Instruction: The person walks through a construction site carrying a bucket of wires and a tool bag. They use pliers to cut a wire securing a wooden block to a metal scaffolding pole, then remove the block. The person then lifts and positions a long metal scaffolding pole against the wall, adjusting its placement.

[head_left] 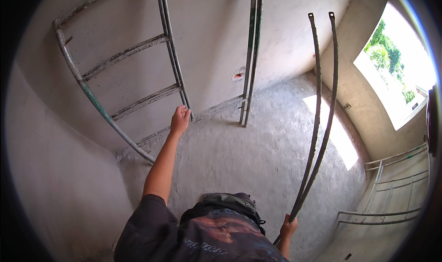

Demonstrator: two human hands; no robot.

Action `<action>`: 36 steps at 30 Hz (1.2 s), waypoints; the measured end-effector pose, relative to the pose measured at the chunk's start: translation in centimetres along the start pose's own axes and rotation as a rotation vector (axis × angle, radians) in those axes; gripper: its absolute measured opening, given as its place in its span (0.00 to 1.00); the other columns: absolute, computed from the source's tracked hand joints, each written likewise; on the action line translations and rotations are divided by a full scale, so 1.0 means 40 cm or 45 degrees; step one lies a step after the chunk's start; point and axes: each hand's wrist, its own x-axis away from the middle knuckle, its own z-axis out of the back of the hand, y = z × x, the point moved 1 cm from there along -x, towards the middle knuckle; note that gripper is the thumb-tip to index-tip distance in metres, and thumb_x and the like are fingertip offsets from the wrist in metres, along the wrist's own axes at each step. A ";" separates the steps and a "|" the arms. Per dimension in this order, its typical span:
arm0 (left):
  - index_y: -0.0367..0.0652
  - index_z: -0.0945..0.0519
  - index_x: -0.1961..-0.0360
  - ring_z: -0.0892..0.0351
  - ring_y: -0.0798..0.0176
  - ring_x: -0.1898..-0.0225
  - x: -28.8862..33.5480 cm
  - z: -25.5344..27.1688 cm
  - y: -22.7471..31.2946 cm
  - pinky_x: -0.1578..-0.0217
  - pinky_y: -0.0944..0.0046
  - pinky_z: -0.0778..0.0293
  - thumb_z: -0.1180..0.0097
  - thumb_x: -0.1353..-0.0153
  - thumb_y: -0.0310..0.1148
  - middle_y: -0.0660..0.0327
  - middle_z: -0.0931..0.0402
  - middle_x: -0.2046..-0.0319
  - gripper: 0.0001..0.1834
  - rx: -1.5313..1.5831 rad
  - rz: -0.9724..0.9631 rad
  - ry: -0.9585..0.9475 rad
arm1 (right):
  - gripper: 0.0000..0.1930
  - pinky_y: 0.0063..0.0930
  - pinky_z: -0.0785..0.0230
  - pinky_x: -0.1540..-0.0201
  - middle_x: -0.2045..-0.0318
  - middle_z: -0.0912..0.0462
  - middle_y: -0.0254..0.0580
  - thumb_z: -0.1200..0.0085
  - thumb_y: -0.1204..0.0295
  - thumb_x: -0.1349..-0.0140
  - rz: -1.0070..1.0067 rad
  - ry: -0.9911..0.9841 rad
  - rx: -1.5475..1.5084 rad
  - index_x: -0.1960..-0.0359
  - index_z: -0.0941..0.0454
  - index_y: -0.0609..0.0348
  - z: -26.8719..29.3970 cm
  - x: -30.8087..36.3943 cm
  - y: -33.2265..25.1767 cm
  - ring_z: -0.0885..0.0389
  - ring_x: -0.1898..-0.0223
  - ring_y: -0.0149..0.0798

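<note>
Bars (316, 126) — two long ones — are rising from the right hand (288, 226), which is gripping both low, probably for steadying them upright; they're looking dark, grimy, holed at the tips. Farther off, the left hand (180, 120) is sitting half-curled beside a standing ladder-like frame (126, 56) — can't tell if it's holding on.

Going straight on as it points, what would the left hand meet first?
The left hand would likely meet the nearest metal poles first; depth is unclear, so it may already touch them.
</note>
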 end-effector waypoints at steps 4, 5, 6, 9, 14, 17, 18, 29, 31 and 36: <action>0.35 0.29 0.41 0.20 0.48 0.47 -0.324 -0.080 0.050 0.49 0.55 0.24 0.41 0.33 0.46 0.45 0.21 0.49 0.29 0.012 -0.117 0.259 | 0.14 0.37 0.35 0.69 0.79 0.28 0.41 0.41 0.64 0.34 -0.006 0.008 -0.008 0.69 0.26 0.64 -0.096 -0.108 -0.013 0.31 0.75 0.37; 0.34 0.29 0.41 0.21 0.48 0.46 -0.391 -0.089 0.040 0.48 0.54 0.25 0.41 0.34 0.47 0.45 0.22 0.49 0.30 -0.010 -0.097 0.333 | 0.14 0.37 0.35 0.69 0.79 0.27 0.42 0.41 0.64 0.34 -0.023 0.019 0.004 0.69 0.26 0.64 -0.121 -0.136 -0.017 0.31 0.75 0.38; 0.34 0.30 0.41 0.22 0.47 0.45 -0.463 -0.096 0.037 0.47 0.54 0.25 0.41 0.34 0.48 0.45 0.22 0.49 0.31 -0.020 -0.089 0.412 | 0.14 0.37 0.35 0.69 0.79 0.27 0.42 0.41 0.64 0.34 -0.030 0.043 0.009 0.69 0.26 0.64 -0.147 -0.176 -0.026 0.31 0.75 0.38; 0.33 0.32 0.39 0.27 0.44 0.40 -0.638 -0.108 0.031 0.42 0.49 0.30 0.42 0.35 0.53 0.44 0.27 0.44 0.36 -0.294 -0.049 0.597 | 0.14 0.38 0.34 0.68 0.78 0.25 0.44 0.42 0.64 0.34 -0.044 0.047 -0.009 0.68 0.25 0.64 -0.228 -0.266 -0.081 0.30 0.75 0.40; 0.33 0.40 0.32 0.35 0.39 0.35 -0.879 -0.057 -0.043 0.37 0.43 0.35 0.41 0.38 0.59 0.42 0.37 0.35 0.47 -0.401 0.098 0.749 | 0.15 0.40 0.31 0.66 0.76 0.21 0.49 0.42 0.62 0.33 -0.143 0.025 0.044 0.66 0.24 0.64 -0.288 -0.418 -0.183 0.25 0.74 0.45; 0.28 0.33 0.41 0.21 0.49 0.49 -0.976 -0.074 -0.060 0.49 0.55 0.24 0.36 0.37 0.46 0.44 0.27 0.47 0.35 0.041 -0.117 0.528 | 0.17 0.39 0.31 0.67 0.77 0.23 0.48 0.41 0.60 0.33 -0.173 0.137 0.014 0.66 0.24 0.64 -0.315 -0.464 -0.259 0.25 0.74 0.44; 0.27 0.30 0.46 0.20 0.53 0.54 -0.994 -0.086 -0.056 0.52 0.57 0.24 0.37 0.36 0.44 0.47 0.24 0.52 0.31 0.049 -0.131 0.529 | 0.16 0.38 0.32 0.67 0.78 0.25 0.45 0.42 0.60 0.33 -0.215 0.151 0.004 0.67 0.24 0.64 -0.332 -0.482 -0.286 0.28 0.75 0.40; 0.42 0.25 0.60 0.28 0.68 0.61 -0.993 -0.052 0.035 0.54 0.63 0.28 0.43 0.31 0.41 0.65 0.28 0.66 0.13 0.402 0.044 0.139 | 0.18 0.38 0.32 0.67 0.79 0.26 0.45 0.41 0.58 0.34 -0.351 0.234 -0.106 0.68 0.25 0.64 -0.497 -0.597 -0.413 0.29 0.75 0.39; 0.44 0.28 0.65 0.32 0.70 0.67 -0.973 -0.057 0.055 0.59 0.64 0.30 0.43 0.31 0.42 0.67 0.32 0.71 0.13 0.552 0.054 0.099 | 0.18 0.38 0.32 0.67 0.79 0.26 0.46 0.41 0.58 0.34 -0.348 0.239 -0.126 0.68 0.25 0.64 -0.528 -0.646 -0.423 0.29 0.75 0.39; 0.52 0.39 0.80 0.46 0.73 0.81 -0.836 -0.082 0.170 0.71 0.66 0.39 0.47 0.29 0.46 0.71 0.46 0.85 0.24 0.755 0.250 0.091 | 0.19 0.39 0.32 0.67 0.79 0.25 0.48 0.42 0.58 0.34 -0.282 0.313 -0.172 0.69 0.26 0.64 -0.563 -0.790 -0.398 0.28 0.75 0.42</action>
